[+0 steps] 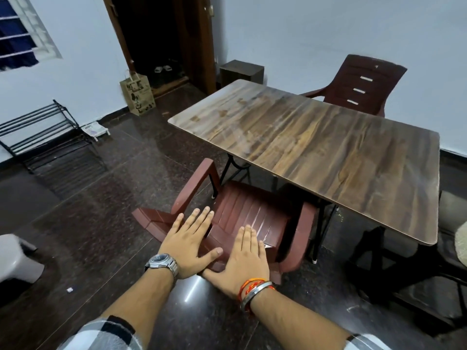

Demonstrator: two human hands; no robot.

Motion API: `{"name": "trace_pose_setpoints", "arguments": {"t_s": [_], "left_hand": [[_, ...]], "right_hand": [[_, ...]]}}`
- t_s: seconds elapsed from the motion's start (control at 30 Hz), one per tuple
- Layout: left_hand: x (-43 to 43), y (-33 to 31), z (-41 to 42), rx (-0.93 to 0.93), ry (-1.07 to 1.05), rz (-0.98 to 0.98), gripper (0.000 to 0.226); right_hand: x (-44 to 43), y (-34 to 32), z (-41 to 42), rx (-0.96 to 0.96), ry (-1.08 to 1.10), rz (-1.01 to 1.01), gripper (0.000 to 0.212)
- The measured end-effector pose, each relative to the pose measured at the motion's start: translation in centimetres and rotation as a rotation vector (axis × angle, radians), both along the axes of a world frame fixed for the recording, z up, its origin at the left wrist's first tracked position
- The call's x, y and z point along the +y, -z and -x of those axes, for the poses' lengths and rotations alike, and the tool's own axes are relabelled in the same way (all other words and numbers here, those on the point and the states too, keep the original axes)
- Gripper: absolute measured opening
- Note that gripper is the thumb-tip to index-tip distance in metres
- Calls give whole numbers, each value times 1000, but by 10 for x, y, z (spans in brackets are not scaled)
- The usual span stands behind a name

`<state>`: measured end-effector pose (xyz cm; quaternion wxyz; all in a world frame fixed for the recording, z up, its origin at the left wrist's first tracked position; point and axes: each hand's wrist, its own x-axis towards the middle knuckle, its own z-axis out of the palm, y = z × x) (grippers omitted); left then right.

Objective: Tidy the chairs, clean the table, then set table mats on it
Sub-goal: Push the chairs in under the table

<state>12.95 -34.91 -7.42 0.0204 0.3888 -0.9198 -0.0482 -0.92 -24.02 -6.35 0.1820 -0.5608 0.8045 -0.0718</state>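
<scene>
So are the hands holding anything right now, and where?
Nothing is gripped. The left hand and right hand lie open and flat on the near chair, on its backrest top.

Honestly nothing here can be read. The paper bag [137, 94] by the doorway, left of centre in the upper part of the frame, has dark printed graphics, but they're too small and blurry to make out. The small white thing on the floor [92, 128] at mid left has faint marks, equally unreadable. The watch [161, 258] dial shows no legible digits.
</scene>
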Motion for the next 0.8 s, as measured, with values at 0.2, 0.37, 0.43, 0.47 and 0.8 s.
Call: {"name": "trace_pose_setpoints", "arguments": {"t_s": [0.2, 0.37, 0.43, 0.47, 0.8], "left_hand": [[-45, 1, -7, 25, 204, -74, 96], [-78, 1, -17, 66, 271, -99, 91], [-90, -1, -23, 70, 302, -129, 91], [-96, -1, -26, 71, 324, -147, 90], [-137, -2, -45, 73, 333, -165, 89]], "right_hand": [[-43, 1, -10, -29, -5, -78, 145], [-74, -2, -32, -11, 71, -12, 148], [-84, -3, -42, 8, 110, -13, 146], [-89, -3, -47, 21, 130, -10, 145], [-105, -11, -77, 18, 266, -83, 154]]}}
